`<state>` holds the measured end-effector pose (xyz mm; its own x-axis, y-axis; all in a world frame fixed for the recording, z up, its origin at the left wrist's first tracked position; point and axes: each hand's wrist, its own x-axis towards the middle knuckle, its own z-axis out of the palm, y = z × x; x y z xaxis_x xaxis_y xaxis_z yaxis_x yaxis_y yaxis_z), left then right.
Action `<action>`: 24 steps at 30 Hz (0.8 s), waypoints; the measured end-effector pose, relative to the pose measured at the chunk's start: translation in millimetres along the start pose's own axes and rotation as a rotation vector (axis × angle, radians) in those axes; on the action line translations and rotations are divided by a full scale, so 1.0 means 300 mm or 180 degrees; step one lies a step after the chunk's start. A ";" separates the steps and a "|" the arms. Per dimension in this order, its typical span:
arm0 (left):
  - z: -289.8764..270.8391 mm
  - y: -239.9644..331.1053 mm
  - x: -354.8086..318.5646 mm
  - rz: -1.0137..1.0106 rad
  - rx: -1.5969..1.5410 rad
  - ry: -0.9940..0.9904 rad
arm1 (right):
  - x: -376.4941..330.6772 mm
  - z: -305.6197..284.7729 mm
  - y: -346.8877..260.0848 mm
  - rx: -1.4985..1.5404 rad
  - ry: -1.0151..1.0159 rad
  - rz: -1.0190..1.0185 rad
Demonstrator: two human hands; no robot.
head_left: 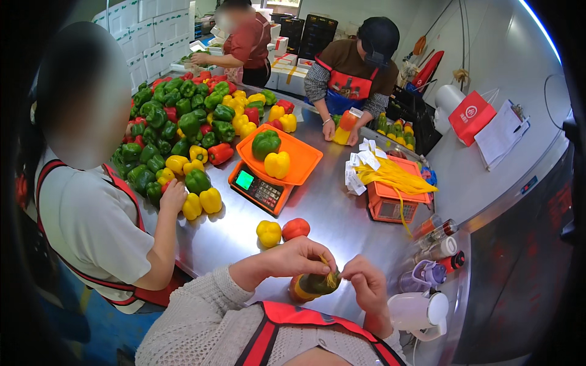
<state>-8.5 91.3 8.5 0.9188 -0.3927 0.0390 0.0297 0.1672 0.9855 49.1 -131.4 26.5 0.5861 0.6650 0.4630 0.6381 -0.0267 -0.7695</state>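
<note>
Bagged peppers held over the steel desk (pixel 342 219).
A clear bag of peppers (pixel 312 284) is gripped between both hands, close to the chest: the left hand (pixel 293 259) is closed over its top, and the right hand (pixel 365 282) is pinched on a yellow tie (pixel 330 277) at the neck. A yellow pepper (pixel 268 233) and a red pepper (pixel 295 229) lie just beyond, before an orange scale (pixel 262 190).

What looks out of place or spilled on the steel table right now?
Little stands out. Two loose peppers, a yellow pepper and a red pepper, sit apart from the big pile. Yellow twist ties sprawl over the second scale. No spill or damage shows.
</note>
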 end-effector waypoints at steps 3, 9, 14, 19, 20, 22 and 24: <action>-0.010 0.039 -0.006 -0.0091 0.0121 -0.0176 | 0.004 0.009 -0.019 0.0246 -0.0006 0.0606; -0.015 0.012 0.008 0.0032 0.0161 -0.0129 | -0.024 0.047 -0.002 -0.0033 -0.0088 0.0807; -0.010 0.017 -0.007 0.0002 0.0343 -0.0071 | -0.029 0.067 0.026 -0.0005 -0.0068 0.0644; 0.034 -0.020 0.008 0.0340 0.0724 0.0460 | -0.039 0.092 0.044 0.0171 0.0145 0.0842; 0.040 -0.028 0.006 0.0413 0.0831 0.0591 | -0.037 0.097 0.041 0.0180 0.0138 0.0851; 0.059 -0.012 0.001 0.0528 0.1168 0.0735 | -0.037 0.101 0.042 0.0145 0.0155 0.0829; 0.079 -0.024 0.010 0.1003 0.1664 0.1031 | -0.046 0.104 0.050 0.0070 0.0168 0.0773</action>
<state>-15.2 67.6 5.3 0.9262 -0.0933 0.3654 -0.3769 -0.2610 0.8887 35.0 -117.6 -5.2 0.7465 0.6012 0.2851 0.4648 -0.1645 -0.8700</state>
